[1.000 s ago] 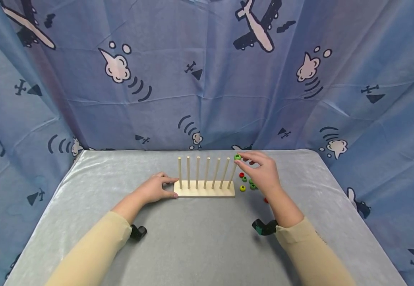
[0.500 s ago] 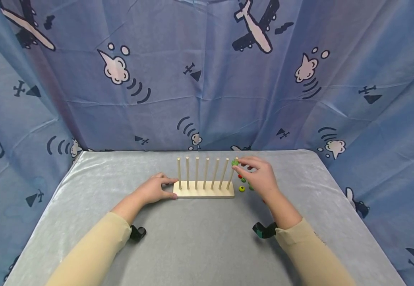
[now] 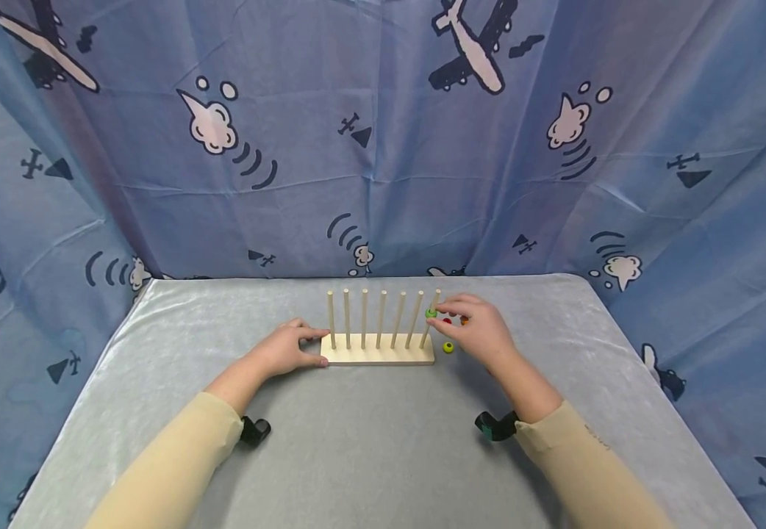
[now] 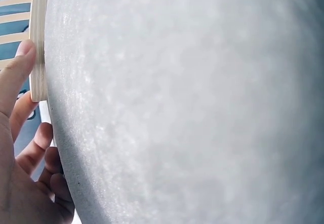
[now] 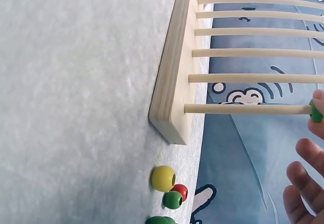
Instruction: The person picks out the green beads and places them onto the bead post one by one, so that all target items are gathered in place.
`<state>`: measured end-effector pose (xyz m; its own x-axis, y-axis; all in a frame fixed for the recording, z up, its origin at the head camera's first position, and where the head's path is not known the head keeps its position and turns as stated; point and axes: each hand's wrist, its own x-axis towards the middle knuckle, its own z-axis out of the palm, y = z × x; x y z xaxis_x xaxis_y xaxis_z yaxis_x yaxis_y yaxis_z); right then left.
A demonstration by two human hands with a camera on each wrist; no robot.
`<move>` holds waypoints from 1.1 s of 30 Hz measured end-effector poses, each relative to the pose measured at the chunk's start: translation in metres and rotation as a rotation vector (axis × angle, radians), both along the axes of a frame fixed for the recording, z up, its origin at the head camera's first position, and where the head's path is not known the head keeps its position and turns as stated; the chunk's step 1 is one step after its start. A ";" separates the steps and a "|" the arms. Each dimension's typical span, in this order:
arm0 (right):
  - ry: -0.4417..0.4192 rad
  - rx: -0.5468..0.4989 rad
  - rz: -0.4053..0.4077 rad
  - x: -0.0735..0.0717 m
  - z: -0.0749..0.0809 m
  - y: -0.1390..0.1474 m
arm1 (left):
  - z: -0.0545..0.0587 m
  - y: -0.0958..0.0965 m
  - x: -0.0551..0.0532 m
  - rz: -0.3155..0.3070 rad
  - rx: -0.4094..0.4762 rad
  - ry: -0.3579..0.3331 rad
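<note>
A pale wooden peg stand (image 3: 378,355), with several upright pegs in a row, sits on the table. My left hand (image 3: 280,351) holds its left end between thumb and index finger; the left wrist view shows the thumb (image 4: 25,52) on the front edge. At the stand's other end, my right hand (image 3: 481,332) pinches a green bead (image 3: 431,314) threaded on the rightmost peg (image 5: 248,109), below its tip. In the right wrist view that bead is partly hidden by the fingertips, and the other fingers are spread away from it.
Right of the stand lie loose beads: a yellow bead (image 5: 163,178), a red bead (image 5: 180,190), a green bead (image 5: 172,199) and others partly hidden by my right hand. A grey cloth (image 3: 356,448) covers the table; a blue patterned curtain (image 3: 317,147) hangs behind and at both sides.
My right hand has brought the green bead from the rightmost peg's tip down onto the peg, so the tip now shows above it. The left hand stays on the stand.
</note>
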<state>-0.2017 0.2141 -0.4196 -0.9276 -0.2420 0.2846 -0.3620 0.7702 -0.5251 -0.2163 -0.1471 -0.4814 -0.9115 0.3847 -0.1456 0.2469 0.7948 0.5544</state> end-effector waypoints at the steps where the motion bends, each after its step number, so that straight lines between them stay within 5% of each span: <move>1: -0.004 0.025 0.000 0.000 0.000 0.001 | 0.000 0.000 0.000 0.001 0.000 0.000; 17: -0.123 0.259 0.056 -0.005 -0.011 -0.004 | -0.001 0.000 -0.001 0.003 0.000 -0.015; 25: -0.226 0.312 0.051 -0.009 -0.027 -0.007 | -0.001 0.000 -0.002 -0.006 -0.002 -0.010; 33: -0.234 0.356 0.059 -0.010 -0.039 -0.009 | -0.002 -0.001 -0.003 -0.015 0.009 -0.002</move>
